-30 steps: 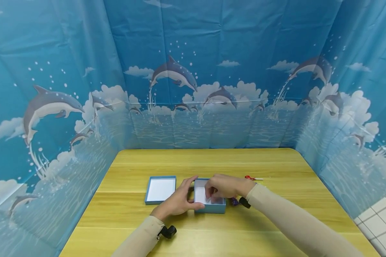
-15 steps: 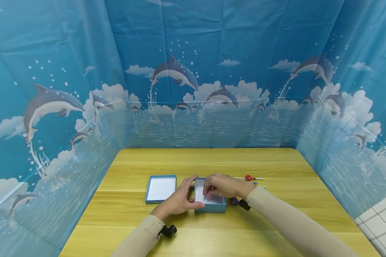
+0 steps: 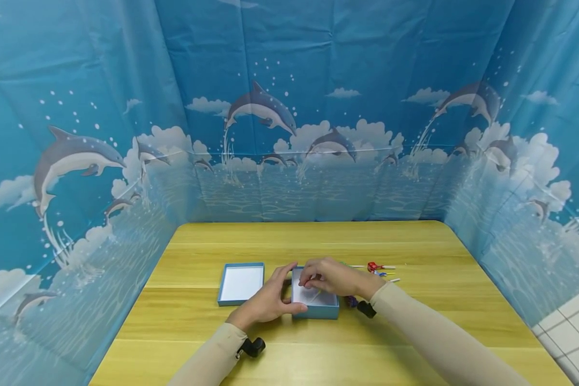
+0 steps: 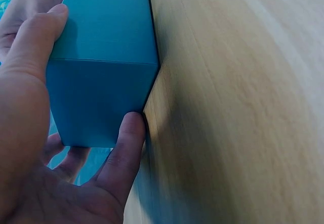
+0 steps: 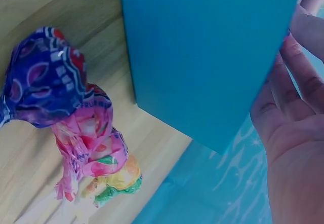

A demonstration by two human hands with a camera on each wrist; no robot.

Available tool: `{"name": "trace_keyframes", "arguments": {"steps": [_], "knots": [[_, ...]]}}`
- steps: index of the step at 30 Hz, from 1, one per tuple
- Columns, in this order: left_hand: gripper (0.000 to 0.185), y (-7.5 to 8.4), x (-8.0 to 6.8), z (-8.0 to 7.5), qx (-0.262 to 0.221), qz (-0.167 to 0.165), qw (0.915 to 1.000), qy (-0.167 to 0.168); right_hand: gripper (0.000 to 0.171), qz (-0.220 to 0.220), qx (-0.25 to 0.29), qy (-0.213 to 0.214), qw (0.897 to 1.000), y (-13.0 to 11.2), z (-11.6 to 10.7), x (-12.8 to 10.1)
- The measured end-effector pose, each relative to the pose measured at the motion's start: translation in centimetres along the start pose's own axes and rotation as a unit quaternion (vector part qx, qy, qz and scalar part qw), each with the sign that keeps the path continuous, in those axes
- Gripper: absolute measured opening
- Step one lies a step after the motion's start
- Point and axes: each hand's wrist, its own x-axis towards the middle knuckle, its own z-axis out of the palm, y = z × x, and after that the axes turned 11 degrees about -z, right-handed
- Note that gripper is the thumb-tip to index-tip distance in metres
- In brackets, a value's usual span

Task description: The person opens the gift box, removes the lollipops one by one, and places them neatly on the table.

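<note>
A light blue box (image 3: 316, 312) with a white inside stands on the table. My left hand (image 3: 265, 306) holds it at its left end, thumb at the near wall and fingers along the side and far corner. Over the open top, my right hand (image 3: 335, 277) reaches in with curled fingers. Its fingertips pinch a lollipop (image 3: 305, 282), mostly hidden; a bit of red shows, with a thin pale yellow stick below. Close by the box's right side, the right wrist view shows lollipops in purple-blue (image 5: 45, 77), pink (image 5: 101, 143) and yellow-green (image 5: 121, 181) wrappers.
The box's lid (image 3: 241, 284) lies upturned on the wooden table (image 3: 212, 343) to the left. A red-wrapped lollipop (image 3: 372, 266) and a blue one (image 3: 379, 274) lie beyond the right wrist. A dolphin-print curtain (image 3: 289, 187) surrounds the table.
Inside the box, my right hand has shifted slightly away and to the left, and the pale stick below it has come into sight. The left hand stays in place on the box.
</note>
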Motion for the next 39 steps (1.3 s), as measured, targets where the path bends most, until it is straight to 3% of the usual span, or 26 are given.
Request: {"name": "trace_keyframes", "arguments": {"steps": [11,20,31,39], "knots": [[0.114,-0.2,0.0,0.0,0.001,-0.002,1.0,-0.003,0.018,-0.011,0.004,0.035,0.999,-0.3,-0.4,-1.0],[0.114,0.1,0.1,-0.1,-0.019,-0.006,0.9997,-0.011,0.026,0.006,0.043,0.055,0.998,-1.3,-1.3,-2.1],[0.113,0.1,0.2,0.0,-0.036,0.0,0.9992,-0.018,0.031,-0.006,-0.01,0.098,0.995,-1.6,-1.6,-3.9],[0.114,0.1,0.3,0.0,-0.044,-0.004,0.9988,-0.019,0.032,0.024,-0.028,0.134,0.99,-1.6,-1.6,-5.7]]}}
